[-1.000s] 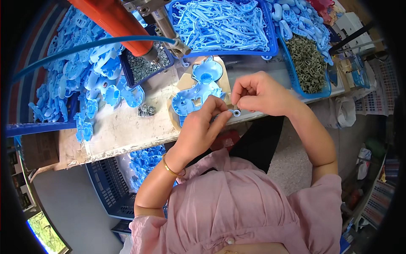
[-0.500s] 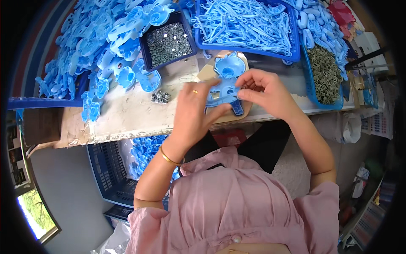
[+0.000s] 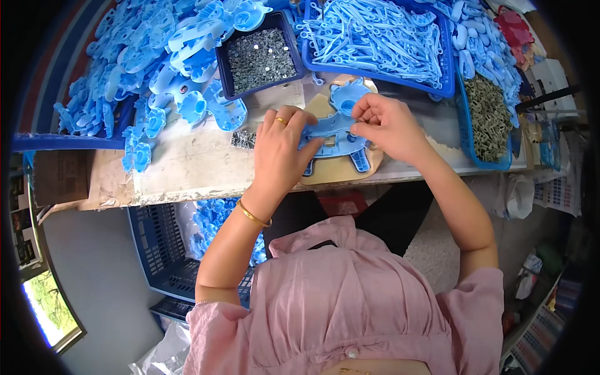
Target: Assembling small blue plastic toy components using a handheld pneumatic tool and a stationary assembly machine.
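A light blue plastic shell (image 3: 340,149), open side up, lies on a tan pad (image 3: 375,164) at the bench's front edge. It has a rounded cup-like end at the far side and two short leg-like parts toward me. My left hand (image 3: 281,144) grips its left end, thumb on the near side and fingers curled over the top. My right hand (image 3: 390,128) is at its right side, thumb and forefinger pinched together. Whatever sits in that pinch, if anything, is too small to make out. A small heap of metal screws (image 3: 244,139) lies left of my left hand, partly hidden.
Blue shells (image 3: 144,50) pile up at the left. Behind stand a dark tray (image 3: 294,74) of small metal parts and a blue basket (image 3: 450,84) of long blue pieces. A blue bin (image 3: 469,147) of greyish-green parts is at right. Below the bench sits a dark crate (image 3: 150,250).
The shell has turned a little and now shows both leg-like parts. My left hand has closed in on its left end. My right hand stays pinched at its right side.
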A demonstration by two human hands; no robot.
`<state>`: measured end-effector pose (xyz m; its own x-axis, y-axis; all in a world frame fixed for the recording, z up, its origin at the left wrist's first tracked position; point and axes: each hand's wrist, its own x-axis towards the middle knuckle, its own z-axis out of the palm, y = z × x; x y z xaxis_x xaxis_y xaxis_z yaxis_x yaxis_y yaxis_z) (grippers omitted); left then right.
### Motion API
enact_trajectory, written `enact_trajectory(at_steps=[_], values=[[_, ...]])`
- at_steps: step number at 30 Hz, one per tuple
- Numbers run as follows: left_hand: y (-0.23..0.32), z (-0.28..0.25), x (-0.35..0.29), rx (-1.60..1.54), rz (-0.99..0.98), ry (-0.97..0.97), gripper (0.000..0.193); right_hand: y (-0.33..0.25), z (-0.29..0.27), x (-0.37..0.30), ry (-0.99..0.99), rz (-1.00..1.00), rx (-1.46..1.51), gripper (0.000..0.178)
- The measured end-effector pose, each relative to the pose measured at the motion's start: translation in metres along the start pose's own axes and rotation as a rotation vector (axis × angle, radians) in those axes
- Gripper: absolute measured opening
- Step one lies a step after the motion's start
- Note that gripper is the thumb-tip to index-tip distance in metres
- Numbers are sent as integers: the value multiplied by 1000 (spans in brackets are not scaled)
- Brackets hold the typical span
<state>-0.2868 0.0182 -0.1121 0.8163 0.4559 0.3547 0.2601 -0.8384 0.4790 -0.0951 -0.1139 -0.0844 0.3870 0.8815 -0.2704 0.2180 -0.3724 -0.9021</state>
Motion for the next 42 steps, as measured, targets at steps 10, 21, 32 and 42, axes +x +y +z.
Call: enact_trajectory(at_steps=[10,21,32,42], values=[[4,-2,1,1,-1,-25,22,-15,-8,12,-216,-111,-388,14],[11,-2,5,178,5,-47,12,-15,0,19,-65,-281,-906,16],[-5,-13,16,42,31,74,17,-121,50,120,980,-1263,-473,34],[-90,-26,79,271,-24,81,15,-145,32,202,1246,-1213,-444,46]])
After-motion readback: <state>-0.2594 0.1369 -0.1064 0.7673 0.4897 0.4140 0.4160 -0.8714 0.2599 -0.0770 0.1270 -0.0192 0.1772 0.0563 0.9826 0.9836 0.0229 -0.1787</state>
